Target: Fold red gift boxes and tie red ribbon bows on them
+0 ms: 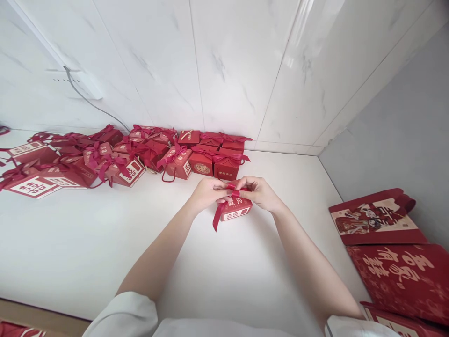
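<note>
Hands meet near the middle of a white tabletop, seen from above by the person whose bare forearms reach forward from white sleeves. The left hand is closed, its fingertips pinching a red ribbon at the top of a small red gift box. The right hand is closed in the same way, pinching the ribbon from the other side, so that the two sets of fingertips nearly touch above the box. The box stands on the tabletop directly beneath the hands, its front face carrying a white label with red Chinese characters. One loose ribbon tail hangs down the box's left side and trails onto the tabletop. Just behind the hands, a crowd of similar red gift boxes sits along the far edge of the tabletop, each topped with a red ribbon bow; the nearest stand upright in neat rows, while those farther left lie tipped and jumbled. They rest against a white marble-patterned wall, where a grey cable runs down from a white fitting at upper left. Well apart from the hands, at the right edge, large red paper bags lie flat and overlapping, printed with gold characters and a cartoon couple.
</note>
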